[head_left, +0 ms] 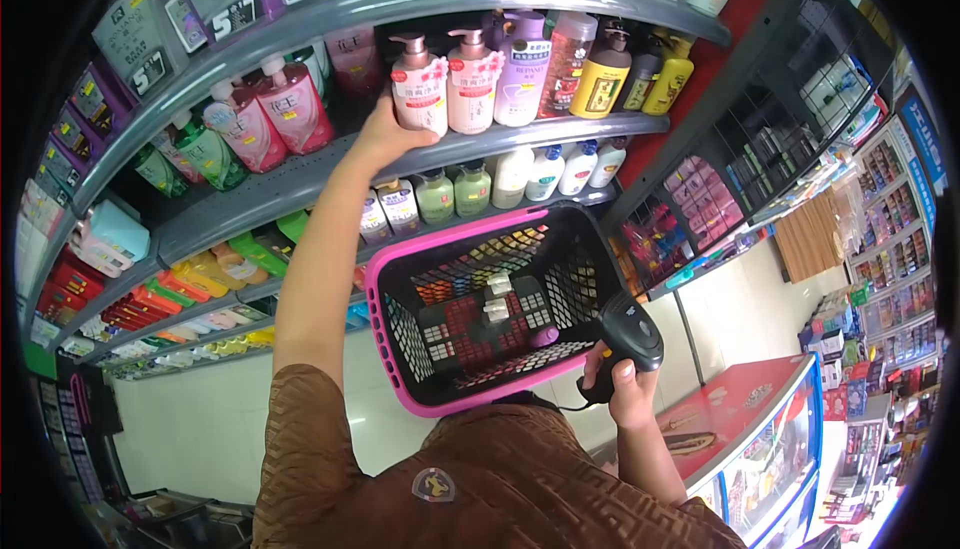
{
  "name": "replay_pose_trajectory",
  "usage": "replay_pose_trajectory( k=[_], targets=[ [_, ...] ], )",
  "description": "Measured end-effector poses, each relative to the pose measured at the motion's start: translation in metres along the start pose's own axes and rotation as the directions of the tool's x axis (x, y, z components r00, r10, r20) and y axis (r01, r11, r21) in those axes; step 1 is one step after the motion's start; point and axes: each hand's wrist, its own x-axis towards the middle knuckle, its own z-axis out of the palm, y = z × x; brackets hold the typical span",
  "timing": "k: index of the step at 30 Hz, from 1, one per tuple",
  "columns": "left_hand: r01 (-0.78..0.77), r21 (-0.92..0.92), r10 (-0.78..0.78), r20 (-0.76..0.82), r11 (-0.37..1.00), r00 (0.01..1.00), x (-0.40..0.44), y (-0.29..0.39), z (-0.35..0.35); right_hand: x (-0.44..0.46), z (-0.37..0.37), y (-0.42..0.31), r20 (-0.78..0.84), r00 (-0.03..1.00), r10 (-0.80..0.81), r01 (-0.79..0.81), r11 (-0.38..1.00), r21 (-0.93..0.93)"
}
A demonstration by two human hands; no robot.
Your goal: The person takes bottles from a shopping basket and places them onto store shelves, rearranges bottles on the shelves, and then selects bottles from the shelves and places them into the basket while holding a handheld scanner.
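Observation:
My left hand (pixel 385 139) reaches up to the shelf and is closed around the lower part of a pink pump bottle (pixel 420 94), its thumb across the front near the base. The bottle stands upright at the shelf's front edge, right beside a matching pink pump bottle (pixel 473 89). Lower right, my right hand (pixel 632 394) grips a black hand-held scanner (pixel 632 331) with a cord at its lower end. Between the hands, in front of my body, is a black mesh basket with a pink rim (pixel 372 299). Small white items (pixel 498 294) and a purple item (pixel 545 337) lie in it.
Along the same shelf (pixel 560 131) stand a lilac bottle (pixel 525 69), yellow bottles (pixel 602 84) and pink pouches (pixel 295 109). Green and white bottles fill the shelf below. A wire rack (pixel 770 139) rises at right, and a red-topped display case (pixel 740 409) stands lower right.

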Motion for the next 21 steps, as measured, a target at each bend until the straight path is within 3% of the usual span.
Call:
replay_pose_trajectory(
  k=[3, 6, 9, 10, 11, 12, 13, 14, 16, 20, 21],
  targets=[
    [0.069, 0.323, 0.003, -0.217, 0.944, 0.976, -0.037, 0.006, -0.013, -0.001, -0.013, 0.004, 0.007, 1.000, -0.027, 0.027, 0.999, -0.038],
    [0.099, 0.051, -0.085, -0.233, 0.994, 0.969, -0.111, 0.028, -0.005, -0.001, -0.031, 0.013, -0.053, 0.998, -0.027, 0.027, 1.000, 0.012],
    [0.212, -0.264, -0.216, 0.012, 0.941, 0.976, -0.178, 0.013, 0.052, 0.016, -0.044, 0.016, -0.095, 0.994, -0.057, 0.051, 0.997, -0.060],
    [0.283, -0.245, -0.240, 0.190, 0.927, 0.952, -0.194, -0.002, 0.073, 0.021, -0.048, 0.018, -0.106, 0.994, -0.035, 0.030, 0.998, -0.047],
    [0.477, -0.083, -0.418, 0.367, 0.875, 0.831, -0.204, -0.002, 0.093, 0.025, -0.056, 0.023, -0.102, 0.995, -0.016, 0.012, 0.999, -0.042],
    [0.306, -0.062, -0.251, 0.430, 0.950, 0.867, -0.218, -0.032, 0.120, 0.031, -0.066, 0.030, -0.072, 0.997, 0.007, -0.010, 0.999, -0.038],
    [0.541, -0.060, -0.420, 0.561, 0.839, 0.713, -0.231, -0.055, 0.147, 0.038, -0.077, 0.036, -0.038, 0.999, 0.025, -0.027, 0.999, -0.034],
    [0.536, 0.069, -0.460, 0.611, 0.842, 0.644, -0.243, -0.086, 0.175, 0.044, -0.085, 0.037, -0.034, 0.999, 0.023, -0.024, 0.999, -0.031],
    [0.555, 0.144, -0.495, 0.666, 0.819, 0.558, -0.260, -0.113, 0.238, 0.052, -0.111, 0.038, 0.012, 0.997, 0.071, -0.071, 0.997, 0.013],
    [0.355, 0.448, -0.568, 0.710, 0.820, 0.416, -0.266, -0.112, 0.347, 0.073, -0.159, 0.040, 0.079, 0.986, 0.148, -0.154, 0.985, 0.073],
    [0.364, 0.491, -0.609, 0.690, 0.791, 0.391, -0.264, -0.110, 0.372, 0.077, -0.170, 0.041, 0.091, 0.978, 0.186, -0.192, 0.980, 0.060]
  ],
)
